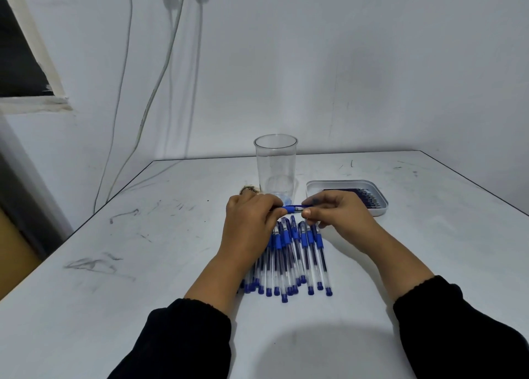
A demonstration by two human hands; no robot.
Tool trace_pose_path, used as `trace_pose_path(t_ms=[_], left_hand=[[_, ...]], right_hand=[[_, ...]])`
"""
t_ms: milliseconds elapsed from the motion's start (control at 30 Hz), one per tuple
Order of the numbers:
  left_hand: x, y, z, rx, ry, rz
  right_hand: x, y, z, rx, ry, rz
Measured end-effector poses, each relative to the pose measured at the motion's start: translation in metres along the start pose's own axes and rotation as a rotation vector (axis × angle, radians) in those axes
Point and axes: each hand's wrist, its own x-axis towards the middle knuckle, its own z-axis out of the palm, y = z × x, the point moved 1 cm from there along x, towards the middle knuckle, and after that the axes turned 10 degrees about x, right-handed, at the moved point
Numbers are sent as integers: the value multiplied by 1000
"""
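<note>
Blue pen [293, 207] horiz, axis left-right, L hand [252, 215] & R hand [335, 212] grips pinching its ends

The slim blue plastic pen [292, 207] hung level and crosswise, off the white table [171, 235], only its blue middle showing, both ends hidden, above the far tips of a row of matching clear-barrelled pens [289, 252].

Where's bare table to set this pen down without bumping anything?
Free: the wide table stretch left of the left hand and pen pile; the patch right of the pile, nearer than the tray. Crowded: the middle, where cup, pile, tray and the right hand gripping the pen sit close.
</note>
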Motion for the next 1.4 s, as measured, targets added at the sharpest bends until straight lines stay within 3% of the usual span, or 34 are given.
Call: trace_pose_path(t_ms=[400, 667, 767, 1000, 1133, 1267, 1400], left_hand=[[2, 4, 1, 11, 10, -32], [7, 1, -5, 62, 24, 48], [13, -11, -7, 154, 50, 58], [47, -28, -18, 66, -74, -285], [73, -22, -15, -17, -274, -402], [84, -25, 2, -67, -345, -422], [82, -26, 9, -133, -310, -435]], right_hand=[[-1, 2, 4, 63, 9, 0], [1, 1, 5, 99, 40, -58], [5, 0, 3, 145, 141, -157], [19, -34, -22, 368, 533, -501], [50, -62, -26, 175, 617, -515], [79, -72, -9, -98, 500, -493], [92, -65, 9, -388, 352, -472]])
